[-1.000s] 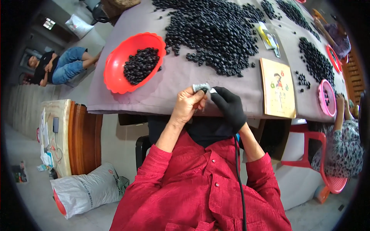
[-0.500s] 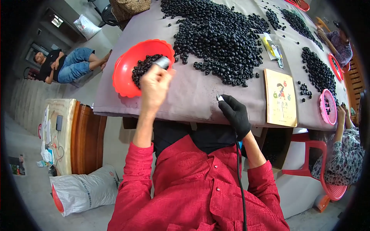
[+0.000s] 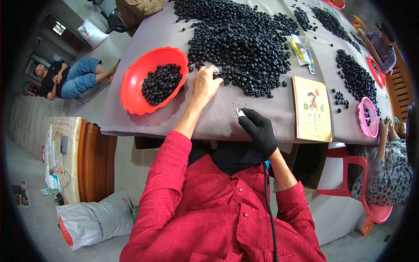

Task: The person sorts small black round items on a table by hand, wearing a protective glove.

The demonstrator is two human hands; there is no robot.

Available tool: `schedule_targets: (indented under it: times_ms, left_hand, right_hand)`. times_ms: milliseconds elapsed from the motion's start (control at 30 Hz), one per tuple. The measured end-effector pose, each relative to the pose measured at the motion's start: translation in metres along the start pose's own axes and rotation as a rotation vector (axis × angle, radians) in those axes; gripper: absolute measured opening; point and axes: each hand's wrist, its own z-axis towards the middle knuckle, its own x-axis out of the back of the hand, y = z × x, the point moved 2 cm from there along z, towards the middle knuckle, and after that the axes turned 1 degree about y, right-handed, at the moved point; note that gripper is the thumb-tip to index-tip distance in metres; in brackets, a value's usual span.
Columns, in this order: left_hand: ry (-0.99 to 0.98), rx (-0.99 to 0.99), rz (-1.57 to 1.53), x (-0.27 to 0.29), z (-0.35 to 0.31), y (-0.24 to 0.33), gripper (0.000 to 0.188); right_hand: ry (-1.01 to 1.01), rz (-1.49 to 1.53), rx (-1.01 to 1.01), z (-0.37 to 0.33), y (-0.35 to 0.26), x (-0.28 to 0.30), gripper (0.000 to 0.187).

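Observation:
My left hand reaches over the table to the near edge of a heap of small round black pieces with hollow ends. Its fingers are curled against the heap, with a pale silvery cover on one fingertip; whatever they grip is hidden. A black glove covers my right hand, closed low over the table's near edge around a small knife, of which only the pale pointed tip shows. To the left, a red scalloped bowl holds many dark pieces.
Right of the heap lie a booklet and a yellow packaged tool. Pink basket and more black piles stand farther right, where two people sit. A black cord hangs down my front. Someone reclines at the left.
My left hand has left the red bowl and moved right to the heap's near edge. My right hand keeps its hold on the knife. The whole view has shifted slightly.

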Motion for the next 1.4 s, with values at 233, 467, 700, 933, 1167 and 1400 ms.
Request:
schedule_targets:
  times_ms: [233, 467, 700, 933, 1167, 1400]
  left_hand:
    - [0.007, -0.17, 0.074, -0.004, -0.006, -0.015, 0.02]
    - [-0.337, 0.501, -1.489, 0.02, -0.073, 0.023, 0.014]
    - [-0.497, 0.553, -1.694, 0.008, -0.108, 0.039, 0.013]
    - [-0.575, 0.467, -1.638, 0.013, -0.11, 0.048, 0.011]
    - [-0.551, 0.453, -1.504, 0.012, -0.11, 0.041, 0.009]
    - [-0.531, 0.496, -1.644, 0.001, -0.113, 0.028, 0.012]
  right_hand:
    - [-0.015, 0.029, 0.013, -0.001, -0.001, -0.002, 0.029]
    - [0.066, 0.063, 0.058, 0.003, 0.009, -0.001, 0.029]
    - [0.115, 0.076, 0.109, 0.005, 0.005, -0.002, 0.031]
    - [0.083, 0.089, 0.065, 0.003, 0.005, 0.0, 0.032]
    - [0.105, 0.007, 0.098, 0.002, 0.001, -0.001, 0.033]
    - [0.089, 0.058, 0.131, 0.003, 0.006, -0.003, 0.033]
